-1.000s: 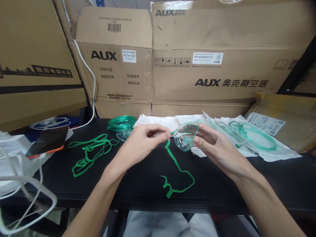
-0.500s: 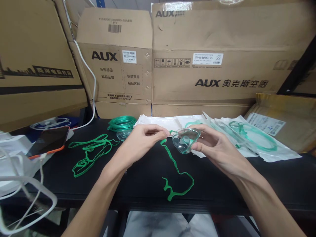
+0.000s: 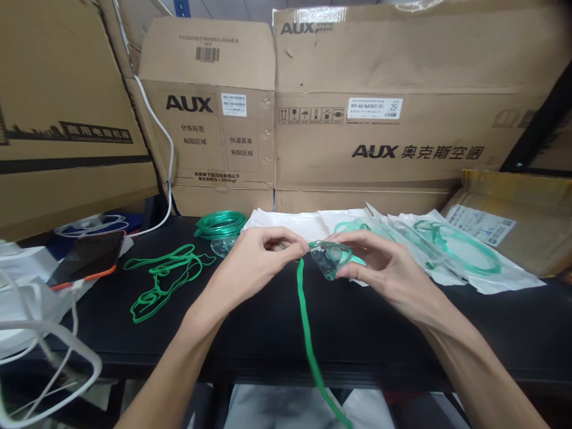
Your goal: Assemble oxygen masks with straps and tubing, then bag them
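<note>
Between my hands, above the black table (image 3: 268, 333), is a clear plastic mask (image 3: 329, 257). My right hand (image 3: 379, 256) grips its right side, fingers above and thumb below. My left hand (image 3: 272, 247) pinches a green strap (image 3: 308, 333) at the mask's left edge. The strap hangs down past the table's front edge. Whether it passes through the mask's edge is hidden by the fingertips. More green straps (image 3: 167, 277) lie loosely on the left of the table. Behind my left hand are coiled green tubing (image 3: 221, 224) and another clear mask (image 3: 222, 245).
White packages with green tubing (image 3: 465, 247) lie at the back right. A phone (image 3: 92, 256), white boxes (image 3: 29, 265) and white cables (image 3: 67, 342) are at the left. Large cardboard boxes (image 3: 375, 131) stand behind the table, and a taped parcel (image 3: 527, 208) is at the right.
The hanging strap has straightened and now drops over the table's front edge. The mask has tilted in my right hand. My left fingertips have shifted slightly towards the mask.
</note>
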{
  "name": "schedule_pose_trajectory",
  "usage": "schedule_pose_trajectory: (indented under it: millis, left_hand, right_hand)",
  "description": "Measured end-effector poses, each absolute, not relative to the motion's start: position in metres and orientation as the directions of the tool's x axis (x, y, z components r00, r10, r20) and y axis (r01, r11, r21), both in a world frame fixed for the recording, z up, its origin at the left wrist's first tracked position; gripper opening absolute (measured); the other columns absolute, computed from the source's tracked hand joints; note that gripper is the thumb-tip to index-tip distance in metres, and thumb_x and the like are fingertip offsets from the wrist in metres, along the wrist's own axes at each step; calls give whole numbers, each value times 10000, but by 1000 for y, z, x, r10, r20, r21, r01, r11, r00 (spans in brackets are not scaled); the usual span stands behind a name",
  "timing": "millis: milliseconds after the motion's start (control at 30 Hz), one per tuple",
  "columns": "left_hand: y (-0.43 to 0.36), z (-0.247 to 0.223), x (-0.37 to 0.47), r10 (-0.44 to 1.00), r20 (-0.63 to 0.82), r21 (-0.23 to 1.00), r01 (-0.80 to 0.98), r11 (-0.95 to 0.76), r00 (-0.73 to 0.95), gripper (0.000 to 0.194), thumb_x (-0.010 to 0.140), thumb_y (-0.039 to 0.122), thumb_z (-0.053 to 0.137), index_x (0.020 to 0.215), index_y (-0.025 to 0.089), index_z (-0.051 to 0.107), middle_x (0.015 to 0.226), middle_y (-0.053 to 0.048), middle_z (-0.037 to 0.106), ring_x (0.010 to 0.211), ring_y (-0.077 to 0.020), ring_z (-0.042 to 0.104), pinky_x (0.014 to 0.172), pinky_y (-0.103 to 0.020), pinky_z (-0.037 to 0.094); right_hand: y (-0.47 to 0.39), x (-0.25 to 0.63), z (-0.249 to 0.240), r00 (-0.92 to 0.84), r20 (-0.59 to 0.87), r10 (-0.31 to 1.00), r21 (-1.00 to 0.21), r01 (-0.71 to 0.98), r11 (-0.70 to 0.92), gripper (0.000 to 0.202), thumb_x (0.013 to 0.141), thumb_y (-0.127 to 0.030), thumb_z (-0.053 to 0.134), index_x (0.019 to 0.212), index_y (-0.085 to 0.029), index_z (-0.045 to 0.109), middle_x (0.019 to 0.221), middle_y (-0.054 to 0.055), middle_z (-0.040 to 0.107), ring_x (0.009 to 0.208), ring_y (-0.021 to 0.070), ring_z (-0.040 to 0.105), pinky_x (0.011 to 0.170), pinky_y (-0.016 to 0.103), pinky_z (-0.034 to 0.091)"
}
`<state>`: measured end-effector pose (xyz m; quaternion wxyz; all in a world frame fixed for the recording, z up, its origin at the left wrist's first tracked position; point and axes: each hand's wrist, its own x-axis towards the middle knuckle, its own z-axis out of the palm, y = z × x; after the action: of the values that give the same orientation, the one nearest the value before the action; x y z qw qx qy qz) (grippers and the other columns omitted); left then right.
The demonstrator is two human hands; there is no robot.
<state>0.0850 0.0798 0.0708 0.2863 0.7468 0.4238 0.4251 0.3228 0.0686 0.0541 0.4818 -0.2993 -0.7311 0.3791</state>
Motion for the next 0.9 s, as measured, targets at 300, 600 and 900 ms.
schedule_pose_trajectory:
  millis: [300, 600, 900]
  left_hand:
    - [79, 71, 86, 865, 406, 762, 412, -499, 295, 216, 912, 395, 679, 860, 228, 806, 805, 13, 747, 756, -177, 607, 667, -263, 408]
    - [79, 71, 87, 833, 430, 728, 412, -548, 348, 282, 932, 510, 672, 912, 263, 809, 861, 25, 754, 780, -175, 599, 692, -270, 404]
    - [75, 70, 94, 802, 452, 720, 371, -586, 389, 223, 957, 445, 672, 919, 265, 796, 840, 52, 734, 734, -129, 570, 672, -248, 391]
  right_hand:
    - [68, 324, 53, -370, 480, 795, -838, 76, 541, 301, 828, -270, 842, 1108, -320, 744, 1211, 44, 693, 1249, 309, 597, 977, 425, 560]
    - [65, 316, 48, -262, 428, 865, -899, -22, 438, 204, 985, -452, 643, 1081, -307, 749, 1161, 40, 705, 1156, 255, 640, 824, 332, 588]
    - [66, 308, 45, -244, 426, 871, -890, 60, 452, 147, 917, -395, 751, 951, -253, 756, 997, 17, 717, 936, 199, 630, 783, 300, 485]
